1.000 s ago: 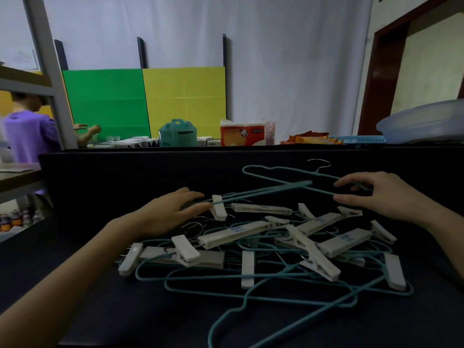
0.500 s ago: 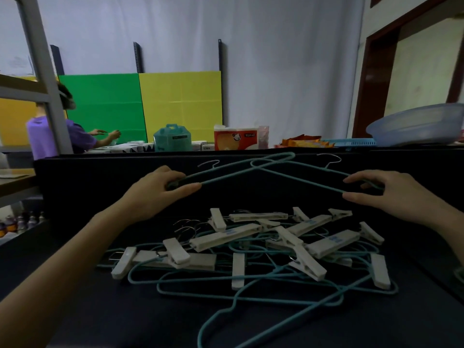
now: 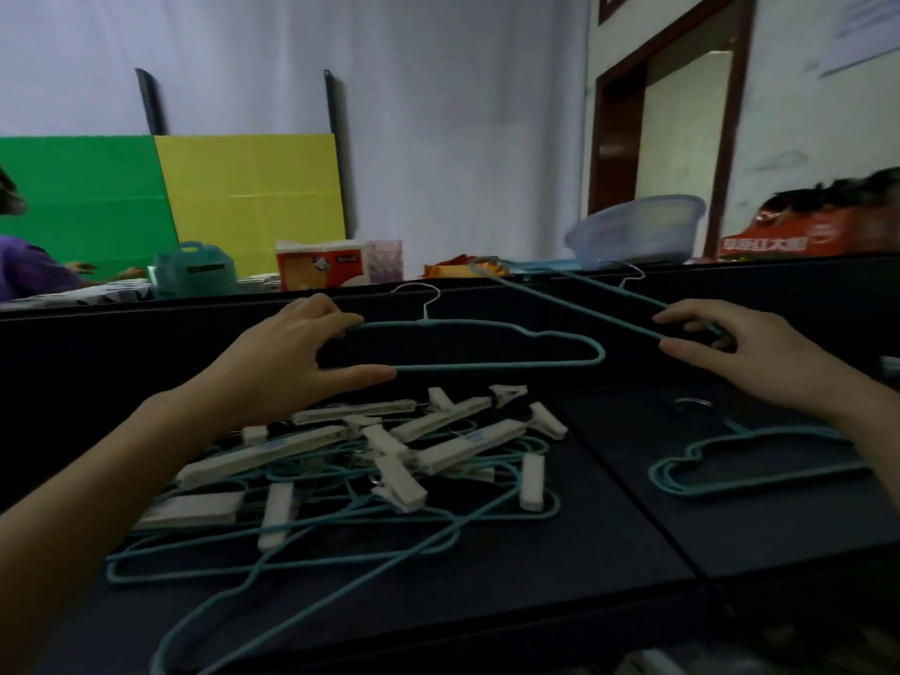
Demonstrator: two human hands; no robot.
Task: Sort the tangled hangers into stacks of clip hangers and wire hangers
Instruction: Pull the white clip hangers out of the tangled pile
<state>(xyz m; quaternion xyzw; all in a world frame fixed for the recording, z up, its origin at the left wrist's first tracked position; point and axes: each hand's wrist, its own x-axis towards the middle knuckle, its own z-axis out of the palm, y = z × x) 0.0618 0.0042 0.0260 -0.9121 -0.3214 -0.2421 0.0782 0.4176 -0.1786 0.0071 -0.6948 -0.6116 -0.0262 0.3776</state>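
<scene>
My left hand point(image 3: 297, 362) grips one end of a teal wire hanger point(image 3: 511, 365), held level above the pile with its hook pointing up. My right hand point(image 3: 730, 348) pinches a second teal wire hanger point(image 3: 574, 297) that slants up and away to the left. Below lies the tangled pile point(image 3: 370, 475) of white clip hangers point(image 3: 458, 448) over teal wire hangers on the dark table point(image 3: 560, 543). To the right, a small stack of teal wire hangers point(image 3: 740, 472) lies flat, partly hidden by my right forearm.
A dark partition point(image 3: 121, 343) runs along the table's far edge. Behind it stand a teal box point(image 3: 195, 270), a tissue pack point(image 3: 321, 265), a plastic basin point(image 3: 638, 226) and a red box point(image 3: 798, 236). A person in purple point(image 3: 29, 275) sits far left.
Both hands lifted two wire hangers off the pile and pulled them apart; each hand now holds one. The view swung right, bringing the stack of wire hangers into sight.
</scene>
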